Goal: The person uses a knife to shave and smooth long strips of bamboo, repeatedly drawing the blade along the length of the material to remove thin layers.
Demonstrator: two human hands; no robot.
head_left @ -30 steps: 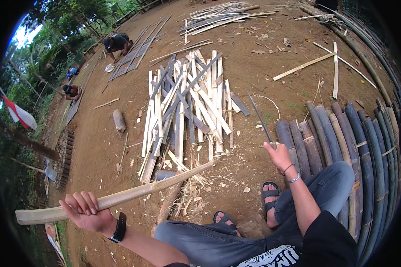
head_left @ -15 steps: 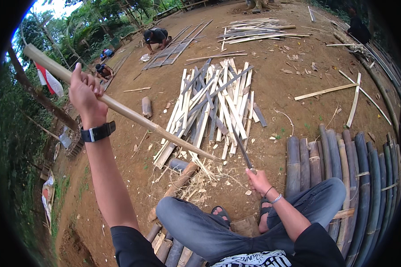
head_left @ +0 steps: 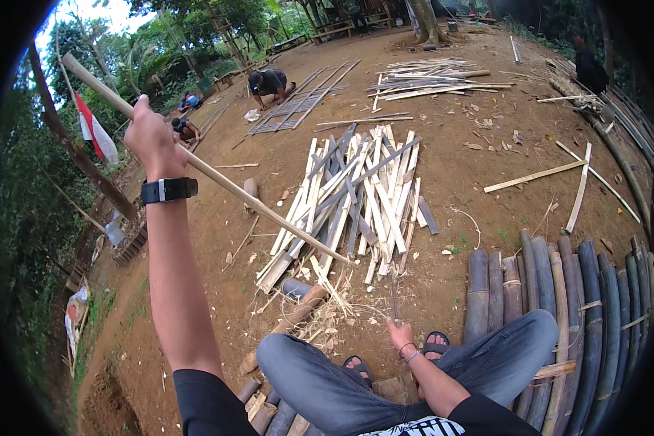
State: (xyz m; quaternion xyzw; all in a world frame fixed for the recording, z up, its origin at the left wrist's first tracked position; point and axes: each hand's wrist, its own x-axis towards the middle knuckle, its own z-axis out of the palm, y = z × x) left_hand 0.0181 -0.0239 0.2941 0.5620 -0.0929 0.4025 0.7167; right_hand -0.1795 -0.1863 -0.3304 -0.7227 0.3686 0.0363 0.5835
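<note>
High on the left, my left hand [head_left: 155, 140] is closed around a long pale bamboo strip [head_left: 261, 206]. The strip slants from the upper left down toward the middle of the ground, its low end near some shavings. My right hand [head_left: 400, 336] grips a long-bladed knife [head_left: 394, 294] in front of my feet. Its thin blade points away from me and stands apart from the strip. Beyond both hands lies a heap of split bamboo slats [head_left: 374, 196], pale and dark sides mixed. A short bamboo log [head_left: 298, 309] lies beside the shavings near my left knee.
Dark bamboo poles [head_left: 479, 298] lie lined up at my right. Loose slats [head_left: 534, 176] rest farther right, with a second slat pile [head_left: 432, 80] at the back. One person [head_left: 269, 83] crouches over a slat frame [head_left: 305, 98]; others are at the left and far right.
My right hand has moved left and toward me, and the knife has swung to point more straight away. The left hand still holds the strip raised. The view has tilted up slightly.
</note>
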